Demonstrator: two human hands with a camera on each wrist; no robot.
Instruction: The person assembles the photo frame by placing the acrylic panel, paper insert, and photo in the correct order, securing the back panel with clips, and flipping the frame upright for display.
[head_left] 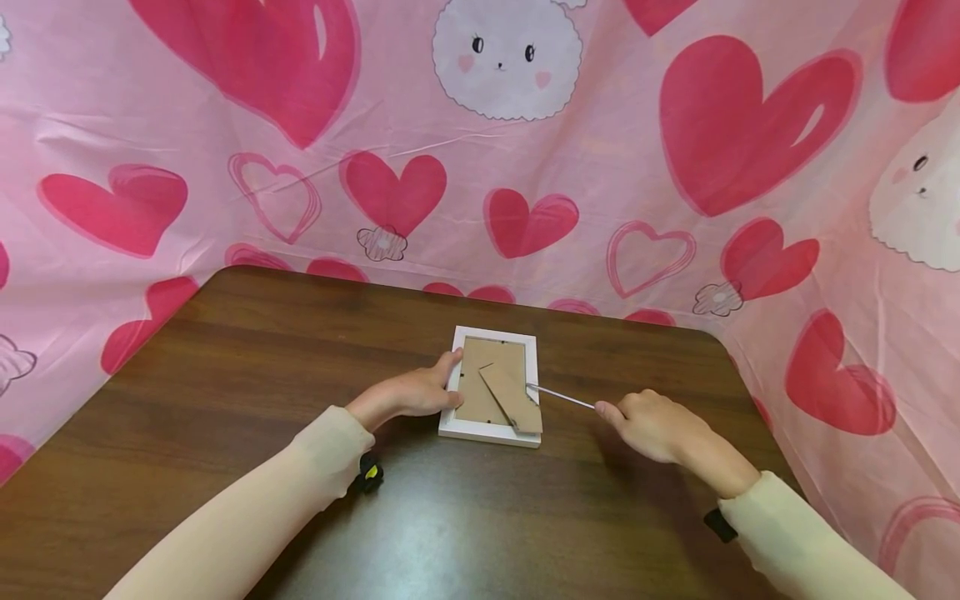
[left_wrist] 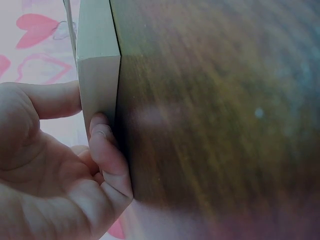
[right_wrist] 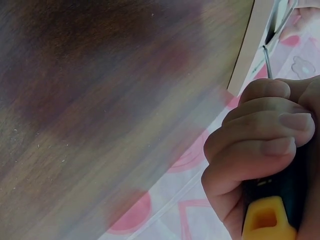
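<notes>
A white picture frame [head_left: 487, 431] lies face down on the table, its brown backing board [head_left: 491, 346] and slanted easel stand [head_left: 513, 392] facing up. At its left side my left hand [head_left: 416, 392] grips the edge; in the left wrist view a finger presses the side wall [left_wrist: 97, 82]. My right hand [head_left: 656, 425], to the right of the frame, holds a screwdriver by its black and yellow handle [right_wrist: 281, 231]. The thin screwdriver shaft [head_left: 562, 397] points left, with its tip at the frame's right inner edge. Exact tip contact is too small to tell.
The dark wooden table [head_left: 300, 333] stretches around the frame on all sides. A pink cloth with hearts [head_left: 532, 221] hangs behind the table and along its left and right sides. Dark straps [head_left: 367, 473] sit at both wrists.
</notes>
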